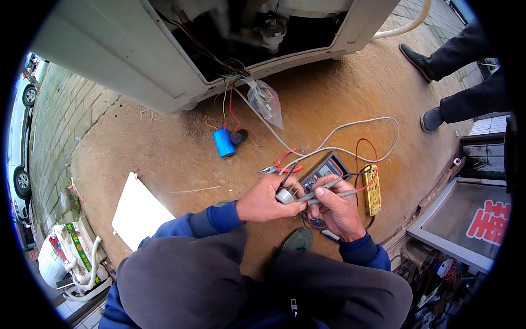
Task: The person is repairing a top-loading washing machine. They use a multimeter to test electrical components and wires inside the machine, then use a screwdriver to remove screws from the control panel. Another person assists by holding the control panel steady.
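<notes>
My left hand (pixel 264 199) is closed around a rounded grey plug (pixel 285 196) whose metal prongs face my right hand. In the fingers of my right hand (pixel 341 213) are two multimeter probes (pixel 344 193), one lead red and one black. Their tips meet near the plug's prongs; whether they touch is too small to tell. Just beyond my hands a dark digital multimeter (pixel 330 166) lies on the ground, partly hidden by them. Red-handled pliers (pixel 285 162) rest to its left. A yellow power strip (pixel 372 192) lies to the right of my right hand.
A white appliance (pixel 131 60) with an open panel and hanging wires stands ahead. A blue cylinder (pixel 224 142) and a clear bag (pixel 265 103) hang from its wires. A white panel (pixel 139 211) lies left. Another person's legs (pixel 466 101) stand far right. A framed sign (pixel 460 219) is at right.
</notes>
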The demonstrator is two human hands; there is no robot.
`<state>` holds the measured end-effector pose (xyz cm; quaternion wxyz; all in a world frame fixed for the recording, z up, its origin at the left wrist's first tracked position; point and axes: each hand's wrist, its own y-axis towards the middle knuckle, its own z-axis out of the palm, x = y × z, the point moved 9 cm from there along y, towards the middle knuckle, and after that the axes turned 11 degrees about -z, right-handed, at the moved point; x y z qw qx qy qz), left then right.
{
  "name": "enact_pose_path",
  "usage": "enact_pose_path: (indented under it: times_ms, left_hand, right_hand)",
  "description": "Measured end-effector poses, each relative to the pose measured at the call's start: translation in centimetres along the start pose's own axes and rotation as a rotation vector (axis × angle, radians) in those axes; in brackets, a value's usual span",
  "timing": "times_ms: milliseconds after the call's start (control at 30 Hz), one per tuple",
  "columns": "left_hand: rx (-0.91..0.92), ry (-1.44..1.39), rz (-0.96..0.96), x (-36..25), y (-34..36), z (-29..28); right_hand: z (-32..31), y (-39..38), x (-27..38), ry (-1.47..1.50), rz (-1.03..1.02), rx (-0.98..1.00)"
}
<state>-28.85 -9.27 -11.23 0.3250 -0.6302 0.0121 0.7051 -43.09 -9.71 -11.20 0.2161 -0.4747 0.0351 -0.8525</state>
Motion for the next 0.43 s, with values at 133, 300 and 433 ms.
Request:
enact_pose_path:
  times_ms: [133,300,433]
  left_hand:
    - [0.008,0.017,-0.047,0.3,0.0,0.1]
    - [0.049,0.040,-0.054,0.3,0.3,-0.3]
    - [0.111,0.030,-0.036,0.4,0.3,0.7]
  right_hand:
    - [-0.2,-0.1,0.1,-0.136,0.020,-0.003]
    - [0.1,-0.3,0.1,-0.118,0.059,0.041]
    - [0.3,0.0,-1.2,-0.134,0.033,0.084]
